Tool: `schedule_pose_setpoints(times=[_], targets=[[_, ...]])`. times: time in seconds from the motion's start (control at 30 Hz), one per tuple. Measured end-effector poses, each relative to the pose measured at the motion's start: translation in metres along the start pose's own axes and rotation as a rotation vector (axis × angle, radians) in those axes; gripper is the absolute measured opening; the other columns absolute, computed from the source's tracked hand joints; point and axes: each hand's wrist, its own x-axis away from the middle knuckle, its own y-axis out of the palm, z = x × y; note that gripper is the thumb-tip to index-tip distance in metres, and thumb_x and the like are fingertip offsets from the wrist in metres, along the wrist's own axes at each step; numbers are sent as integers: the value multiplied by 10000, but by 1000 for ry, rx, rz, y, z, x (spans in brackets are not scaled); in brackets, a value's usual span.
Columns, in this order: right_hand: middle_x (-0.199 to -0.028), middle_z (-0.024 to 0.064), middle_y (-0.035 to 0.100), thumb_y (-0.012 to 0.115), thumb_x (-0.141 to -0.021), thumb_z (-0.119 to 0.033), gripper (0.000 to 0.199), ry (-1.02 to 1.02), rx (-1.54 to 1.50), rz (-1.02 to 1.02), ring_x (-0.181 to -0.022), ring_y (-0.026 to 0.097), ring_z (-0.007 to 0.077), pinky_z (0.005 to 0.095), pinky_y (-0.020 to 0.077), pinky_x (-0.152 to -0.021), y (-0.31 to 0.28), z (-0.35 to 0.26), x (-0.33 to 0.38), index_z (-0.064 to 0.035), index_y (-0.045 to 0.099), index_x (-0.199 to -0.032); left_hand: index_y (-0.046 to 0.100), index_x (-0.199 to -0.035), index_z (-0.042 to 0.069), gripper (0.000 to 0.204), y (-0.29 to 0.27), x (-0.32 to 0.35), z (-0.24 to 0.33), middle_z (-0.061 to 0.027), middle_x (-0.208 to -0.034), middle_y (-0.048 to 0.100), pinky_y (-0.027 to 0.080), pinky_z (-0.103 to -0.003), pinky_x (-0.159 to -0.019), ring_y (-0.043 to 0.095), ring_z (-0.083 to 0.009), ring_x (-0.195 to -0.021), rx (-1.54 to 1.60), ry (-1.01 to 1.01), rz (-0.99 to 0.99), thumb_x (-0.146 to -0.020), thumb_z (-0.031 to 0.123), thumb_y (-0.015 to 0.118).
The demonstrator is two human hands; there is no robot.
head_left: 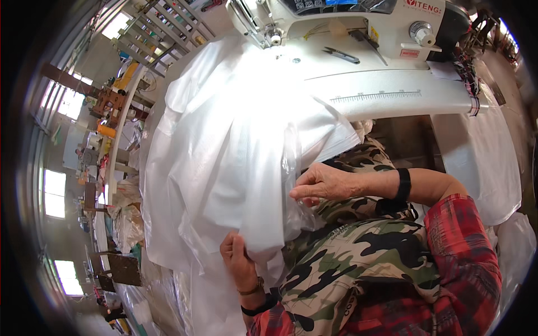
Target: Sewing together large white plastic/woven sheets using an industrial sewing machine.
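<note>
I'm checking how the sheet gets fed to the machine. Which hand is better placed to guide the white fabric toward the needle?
Probably the right hand: it pinches the edge of the white plastic-like fabric sheet on the side nearer the white sewing machine. The left hand grips the bunched lower end, farther away.

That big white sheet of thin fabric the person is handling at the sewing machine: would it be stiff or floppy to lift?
Probably floppy: the white sheet of thin fabric hangs in soft folds off the sewing table. Likely light for its size, since the left hand and right hand gather it with only fingertips. Its faint sheen hints it may be slippery.
</note>
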Motion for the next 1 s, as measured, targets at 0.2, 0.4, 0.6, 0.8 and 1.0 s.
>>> schedule_pose_setpoints(times=[0.2,0.4,0.6,0.8,1.0], targets=[[-627,8,561,612,-972,-336,393,54,107,-211,-572,549,96,263,464,-541,18,10,0,50,670,-921,637,-953,-25,87,23,-5,-5,-53,-872,601,451,-270,-675,574,-134,-777,-523,249,-22,-881,9,673],[-684,32,621,658,-935,-308,344,36,68,74,-562,557,96,264,448,-505,-7,39,9,34,686,-954,639,-1135,3,370,66,-16,-13,-144,-973,587,465,-362,-750,567,-284,-846,-876,449,-222,-789,78,745],[-870,92,676,717,-871,-310,405,60,8,370,-770,616,134,293,498,-675,-10,79,7,46,667,-1057,651,-1032,7,304,78,-22,-28,-65,-871,560,411,-291,-602,460,-175,-677,-923,380,-68,-785,119,789],[-820,7,606,708,-883,-223,250,134,-90,28,-763,528,92,271,437,-672,-1,86,-10,17,662,-938,651,-936,7,174,72,-28,-32,-45,-795,556,408,-282,-572,463,-143,-617,-913,555,-74,-818,77,757],[-687,-16,565,676,-887,-209,232,-67,-12,95,-701,492,53,243,429,-656,2,41,29,2,641,-799,654,-911,20,144,79,-24,-33,-35,-774,557,409,-262,-571,479,-119,-612,-816,534,-7,-819,55,759]])
